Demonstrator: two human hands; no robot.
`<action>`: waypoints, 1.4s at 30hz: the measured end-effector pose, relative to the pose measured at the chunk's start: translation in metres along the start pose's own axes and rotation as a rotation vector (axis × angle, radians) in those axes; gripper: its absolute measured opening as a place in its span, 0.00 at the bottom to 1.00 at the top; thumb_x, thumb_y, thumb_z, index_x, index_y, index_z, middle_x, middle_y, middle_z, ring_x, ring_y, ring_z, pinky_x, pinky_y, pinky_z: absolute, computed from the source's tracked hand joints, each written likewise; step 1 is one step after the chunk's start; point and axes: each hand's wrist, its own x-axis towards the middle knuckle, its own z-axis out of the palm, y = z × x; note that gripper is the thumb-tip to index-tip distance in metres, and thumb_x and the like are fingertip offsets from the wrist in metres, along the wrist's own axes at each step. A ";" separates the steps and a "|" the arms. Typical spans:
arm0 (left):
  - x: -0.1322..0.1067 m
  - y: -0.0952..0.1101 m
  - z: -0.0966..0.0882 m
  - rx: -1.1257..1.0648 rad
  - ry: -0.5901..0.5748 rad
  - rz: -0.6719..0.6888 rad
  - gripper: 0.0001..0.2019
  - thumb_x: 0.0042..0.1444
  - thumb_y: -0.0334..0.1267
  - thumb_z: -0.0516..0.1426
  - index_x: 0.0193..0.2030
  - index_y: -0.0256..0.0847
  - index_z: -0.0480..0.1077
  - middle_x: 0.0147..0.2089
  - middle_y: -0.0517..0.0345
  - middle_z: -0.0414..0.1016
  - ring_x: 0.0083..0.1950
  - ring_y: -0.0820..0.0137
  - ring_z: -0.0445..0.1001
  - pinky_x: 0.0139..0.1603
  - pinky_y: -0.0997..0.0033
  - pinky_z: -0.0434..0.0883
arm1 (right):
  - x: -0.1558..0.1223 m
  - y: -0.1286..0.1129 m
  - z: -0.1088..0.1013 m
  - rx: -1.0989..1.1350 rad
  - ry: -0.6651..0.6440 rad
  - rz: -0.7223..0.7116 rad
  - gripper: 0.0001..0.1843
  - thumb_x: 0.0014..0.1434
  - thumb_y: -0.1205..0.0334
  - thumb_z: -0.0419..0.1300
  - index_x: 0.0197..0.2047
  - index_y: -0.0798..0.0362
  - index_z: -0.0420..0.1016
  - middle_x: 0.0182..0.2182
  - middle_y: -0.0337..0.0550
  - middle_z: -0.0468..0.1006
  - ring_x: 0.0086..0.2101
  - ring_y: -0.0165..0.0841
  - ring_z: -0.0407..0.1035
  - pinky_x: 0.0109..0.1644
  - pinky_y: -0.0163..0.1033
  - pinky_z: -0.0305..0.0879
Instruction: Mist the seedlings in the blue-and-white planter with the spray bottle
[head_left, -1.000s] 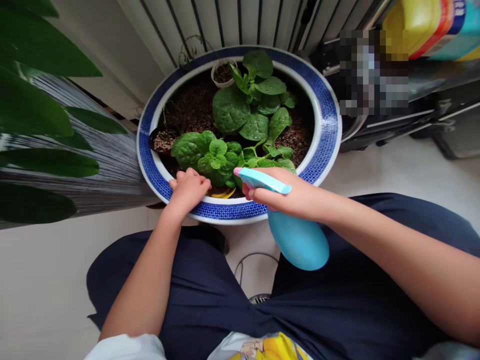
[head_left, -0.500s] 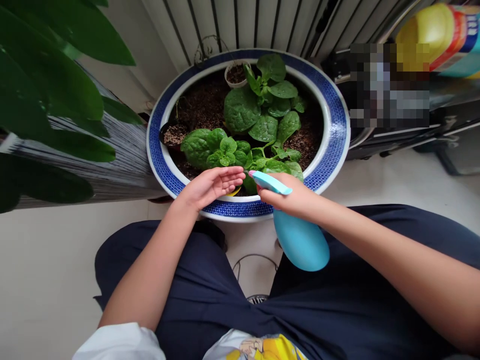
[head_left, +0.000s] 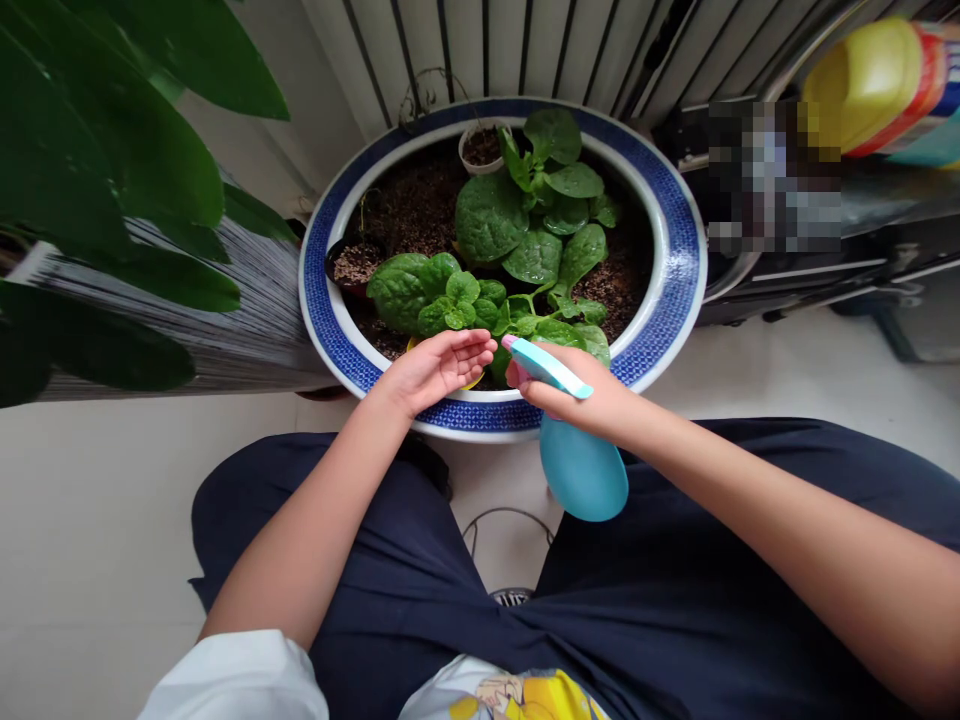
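My right hand (head_left: 577, 392) is closed round the head of a light blue spray bottle (head_left: 581, 465), whose pink-tipped nozzle points left over the near rim of a large blue-and-white planter (head_left: 660, 330). My left hand (head_left: 439, 368) hovers palm up beside the nozzle, fingers spread and holding nothing, over the planter's near edge. Green leafy plants (head_left: 510, 250) grow in the dark soil, with a small white pot (head_left: 480, 148) at the back and a small dark pot (head_left: 352, 265) at the left.
Large dark green leaves (head_left: 97, 180) hang at the left over a grey ribbed surface (head_left: 247, 310). A slatted wall (head_left: 525, 45) stands behind the planter. A dark metal frame (head_left: 825, 280) and a yellow container (head_left: 870, 85) are at the right. My dark trousers fill the bottom.
My left hand has lifted off the planter rim, turned palm up and moved right beside the nozzle. The spray bottle has tilted slightly and edged towards it.
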 end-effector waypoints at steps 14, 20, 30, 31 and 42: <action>-0.014 0.015 -0.024 1.344 0.379 0.300 0.16 0.54 0.40 0.50 0.36 0.41 0.79 0.39 0.52 0.80 0.44 0.60 0.74 0.48 0.63 0.68 | 0.004 0.002 0.003 -0.336 -0.045 0.106 0.06 0.54 0.61 0.53 0.27 0.52 0.66 0.24 0.40 0.71 0.25 0.31 0.60 0.30 0.37 0.49; -0.015 0.007 -0.036 1.996 0.457 0.136 0.24 0.61 0.50 0.45 0.49 0.48 0.79 0.59 0.44 0.68 0.61 0.44 0.61 0.58 0.46 0.59 | 0.010 -0.002 0.013 -0.373 -0.079 0.168 0.07 0.53 0.61 0.54 0.25 0.52 0.64 0.21 0.39 0.70 0.23 0.29 0.58 0.28 0.37 0.47; 0.002 0.005 -0.046 2.001 0.486 0.041 0.30 0.61 0.59 0.41 0.54 0.52 0.77 0.66 0.45 0.60 0.68 0.39 0.50 0.65 0.36 0.45 | 0.012 -0.007 0.015 -0.382 -0.111 0.106 0.05 0.54 0.62 0.53 0.27 0.52 0.64 0.24 0.39 0.70 0.25 0.31 0.61 0.29 0.37 0.48; 0.004 0.006 -0.046 2.003 0.479 0.031 0.29 0.61 0.59 0.41 0.53 0.53 0.77 0.67 0.45 0.60 0.69 0.39 0.49 0.65 0.36 0.44 | 0.012 -0.007 0.014 -0.376 -0.109 0.104 0.05 0.54 0.62 0.53 0.27 0.52 0.64 0.24 0.39 0.70 0.25 0.31 0.60 0.29 0.36 0.48; 0.010 0.012 -0.045 2.018 0.375 -0.109 0.26 0.60 0.58 0.45 0.51 0.53 0.79 0.70 0.49 0.59 0.73 0.42 0.44 0.67 0.32 0.32 | 0.009 -0.001 0.011 -0.413 -0.120 0.137 0.05 0.54 0.62 0.53 0.28 0.52 0.66 0.25 0.41 0.72 0.26 0.31 0.61 0.29 0.37 0.48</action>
